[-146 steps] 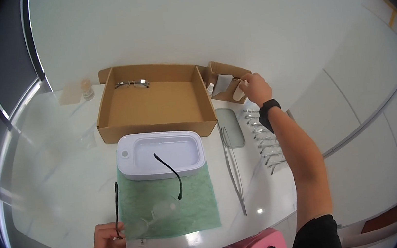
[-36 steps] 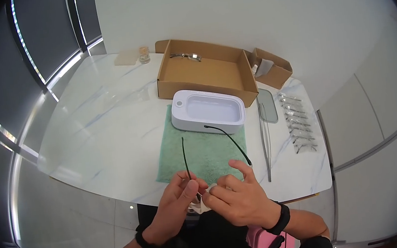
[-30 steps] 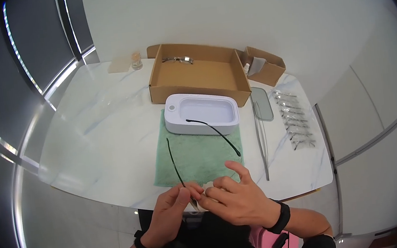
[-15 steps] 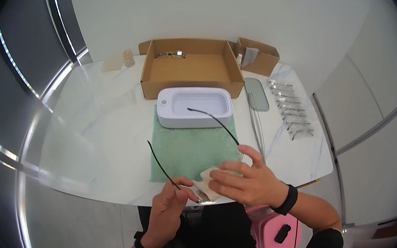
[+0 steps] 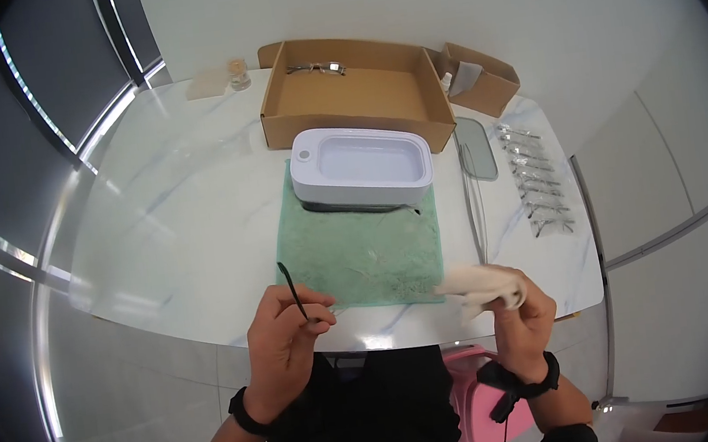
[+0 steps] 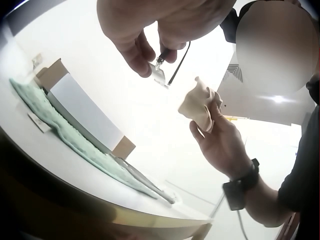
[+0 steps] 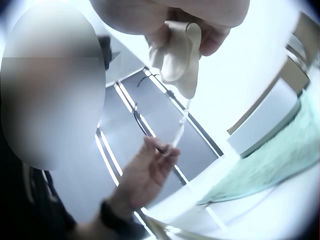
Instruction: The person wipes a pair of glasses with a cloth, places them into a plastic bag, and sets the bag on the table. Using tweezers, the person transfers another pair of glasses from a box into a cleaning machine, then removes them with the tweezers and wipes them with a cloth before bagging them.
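Near the table's front edge the left hand (image 5: 285, 342) pinches a pair of glasses at the hinge; a dark temple (image 5: 292, 291) points up from its fingers. The other temple (image 5: 361, 207) reaches across in front of the white basin (image 5: 369, 197). In the left wrist view the glasses' clear lens (image 6: 158, 74) hangs below the fingertips. To the right, apart from the glasses, the right hand (image 5: 523, 324) grips a crumpled cream cloth (image 5: 479, 283), which also shows in the right wrist view, bunched between the fingers (image 7: 180, 60).
A green towel (image 5: 358, 255) lies under the basin. Behind stands an open cardboard box (image 5: 360, 124) with glasses (image 5: 317, 70) inside, beside a smaller box (image 5: 488, 92). Tweezers (image 5: 475, 207), a grey tray (image 5: 476, 150) and several bagged glasses (image 5: 534, 174) lie at the right.
The right hand has moved right with the cloth, away from the glasses. The left hand still holds the glasses, slightly higher in view. Earlier, the right hand reached into the small box.
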The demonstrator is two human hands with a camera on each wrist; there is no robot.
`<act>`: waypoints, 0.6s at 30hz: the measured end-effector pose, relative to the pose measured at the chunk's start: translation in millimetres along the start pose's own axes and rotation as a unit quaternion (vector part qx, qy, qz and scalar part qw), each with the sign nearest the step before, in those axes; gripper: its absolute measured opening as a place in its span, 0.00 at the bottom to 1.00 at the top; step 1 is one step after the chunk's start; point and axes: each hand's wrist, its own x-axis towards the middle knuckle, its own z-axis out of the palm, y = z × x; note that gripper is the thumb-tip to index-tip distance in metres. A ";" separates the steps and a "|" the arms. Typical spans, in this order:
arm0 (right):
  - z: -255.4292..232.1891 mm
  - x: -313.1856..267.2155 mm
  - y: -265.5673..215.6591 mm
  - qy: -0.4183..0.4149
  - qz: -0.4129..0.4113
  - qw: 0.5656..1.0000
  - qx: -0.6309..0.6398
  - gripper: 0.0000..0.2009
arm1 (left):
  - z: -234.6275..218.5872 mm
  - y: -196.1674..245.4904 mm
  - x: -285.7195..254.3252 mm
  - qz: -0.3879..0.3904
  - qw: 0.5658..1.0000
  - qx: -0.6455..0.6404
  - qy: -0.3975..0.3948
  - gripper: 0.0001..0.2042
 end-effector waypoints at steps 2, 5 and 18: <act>3.4 -4.2 9.0 0.034 0.069 0.987 0.142 0.15 | -3.3 1.6 2.2 0.030 0.998 0.057 0.017 0.06; 15.3 -3.7 17.2 0.072 0.184 0.917 0.347 0.21 | -0.3 6.0 5.2 0.016 0.998 0.064 0.023 0.07; 67.4 -4.5 39.8 0.033 0.274 0.751 0.600 0.25 | 2.4 8.2 -0.1 0.046 0.993 0.110 -0.003 0.08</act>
